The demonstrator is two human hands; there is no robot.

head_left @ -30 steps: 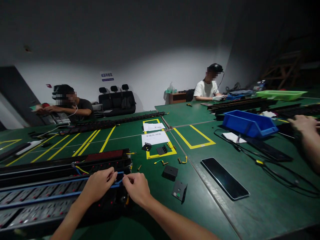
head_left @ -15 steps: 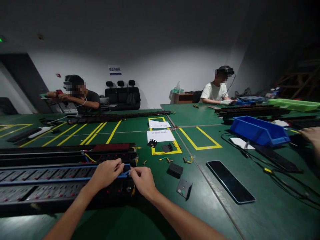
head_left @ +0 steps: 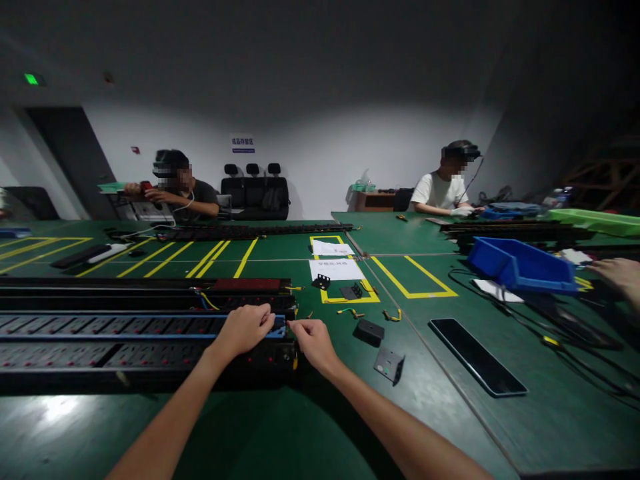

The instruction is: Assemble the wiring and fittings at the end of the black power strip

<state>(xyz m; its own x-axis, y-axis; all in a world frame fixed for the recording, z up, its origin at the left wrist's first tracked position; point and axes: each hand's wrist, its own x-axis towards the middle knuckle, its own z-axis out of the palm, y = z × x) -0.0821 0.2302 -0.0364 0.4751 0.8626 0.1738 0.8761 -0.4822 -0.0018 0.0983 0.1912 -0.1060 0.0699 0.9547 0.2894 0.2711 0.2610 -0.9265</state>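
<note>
- Head view, near left: a long black frame (head_left: pixel 65 380) lies on the green table (head_left: pixel 260 427); grey modules (head_left: pixel 117 327) sit in rows along it, with blue strips (head_left: pixel 185 337) running lengthwise to its right end.
- Left hand (head_left: pixel 249 328): over the right end of the strips, fingers curled in and closed; what they grip, if anything, is hidden.
- Right hand (head_left: pixel 316 343): just beyond that end, thumb and forefinger drawn together against it; any part between them is too small to tell.
- Done, as far as can be judged: the visible rows are largely filled, and the strips are laid in along them.
- Left, by the same judgement: the end detail under both hands appears unfinished, and coloured wires (head_left: pixel 207 300) stand loose above the frame.
- Right of the frame: a black block (head_left: pixel 370 331), a bracket (head_left: pixel 389 363) and a yellow lead (head_left: pixel 393 316) lie apart from it, unattached; whether they belong to it cannot be told.
</note>
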